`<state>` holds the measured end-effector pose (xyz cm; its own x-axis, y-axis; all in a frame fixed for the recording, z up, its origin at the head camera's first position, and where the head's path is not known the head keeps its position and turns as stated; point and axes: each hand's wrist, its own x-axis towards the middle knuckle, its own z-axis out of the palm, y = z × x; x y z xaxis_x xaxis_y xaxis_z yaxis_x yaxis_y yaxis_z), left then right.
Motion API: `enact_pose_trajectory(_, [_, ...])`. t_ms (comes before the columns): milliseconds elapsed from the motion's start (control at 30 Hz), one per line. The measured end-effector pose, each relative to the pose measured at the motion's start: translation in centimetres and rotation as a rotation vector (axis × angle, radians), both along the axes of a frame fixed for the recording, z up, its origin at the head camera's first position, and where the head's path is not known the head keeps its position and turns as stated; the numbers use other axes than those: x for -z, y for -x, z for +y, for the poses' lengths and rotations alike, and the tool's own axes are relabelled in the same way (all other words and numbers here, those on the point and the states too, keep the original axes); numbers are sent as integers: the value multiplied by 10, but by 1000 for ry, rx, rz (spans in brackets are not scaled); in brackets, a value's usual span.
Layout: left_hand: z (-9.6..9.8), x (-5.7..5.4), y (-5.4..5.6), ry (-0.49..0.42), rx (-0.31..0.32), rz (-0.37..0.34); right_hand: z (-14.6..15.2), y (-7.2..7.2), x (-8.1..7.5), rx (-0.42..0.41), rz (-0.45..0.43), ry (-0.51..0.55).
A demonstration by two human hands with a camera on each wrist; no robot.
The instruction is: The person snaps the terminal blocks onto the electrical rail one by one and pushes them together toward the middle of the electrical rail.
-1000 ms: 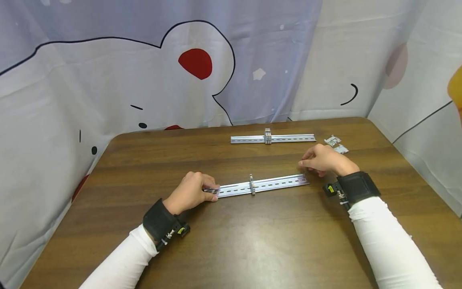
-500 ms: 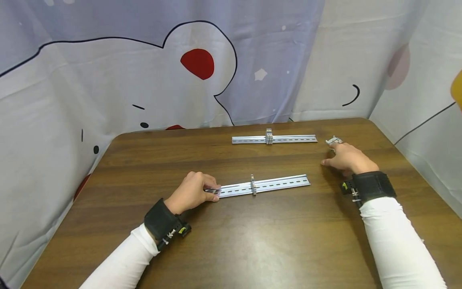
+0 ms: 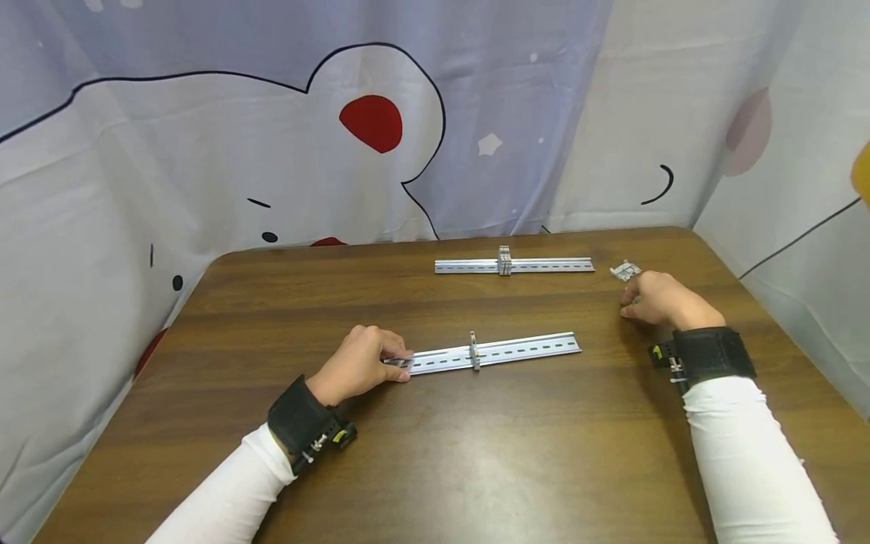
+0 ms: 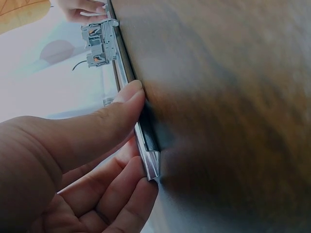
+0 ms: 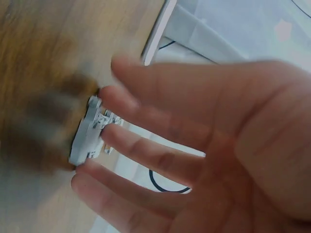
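Observation:
My left hand [image 3: 359,364] pinches the left end of a slotted metal DIN rail [image 3: 526,349], thumb on the near edge and fingers on the far edge. One thin grey terminal block [image 3: 474,352] stands upright across that rail near its middle. At the right of the table, my right hand [image 3: 669,299] reaches down over a loose terminal block [image 5: 85,133], mostly covered by the hand in the head view. In the right wrist view its fingertips are right at the block, while the thumb stays apart from it. Just beyond lies another loose terminal block [image 3: 625,270].
A second DIN rail [image 3: 553,265] lies farther back, bearing a small stack of terminal blocks [image 3: 504,261]. The wooden table [image 3: 435,461] ends at a printed curtain [image 3: 272,159] behind and on both sides.
My right hand has moved right, away from the near rail's right end, and come down over the nearer loose terminal block. The left hand keeps its hold on the rail.

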<state>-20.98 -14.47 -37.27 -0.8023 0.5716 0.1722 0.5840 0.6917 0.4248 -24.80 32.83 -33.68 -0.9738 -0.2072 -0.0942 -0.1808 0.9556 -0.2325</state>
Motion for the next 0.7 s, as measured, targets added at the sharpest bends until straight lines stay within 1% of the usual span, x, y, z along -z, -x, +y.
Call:
enact_pose_trajectory(100, [-3, 1, -1, 3, -6, -3, 0, 0, 2, 78, 9, 36])
enact_pose_trajectory(200, [-7, 2, -2, 2, -8, 2, -1, 0, 4, 147, 21, 42])
enact_pose_trajectory(300, [-10, 2, -3, -3, -10, 4, -2, 0, 7, 202, 6, 52])
enact_pose_trajectory(467, [-8, 2, -1, -14, -2, -8, 1, -2, 8, 255, -30, 51])
enact_pose_trajectory(600, [-4, 2, 1, -19, -8, -19, 4, -3, 5, 275, -24, 52])
enact_pose_trajectory(700, [-1, 3, 2, -15, -10, -13, 5, -5, 2, 272, -16, 55])
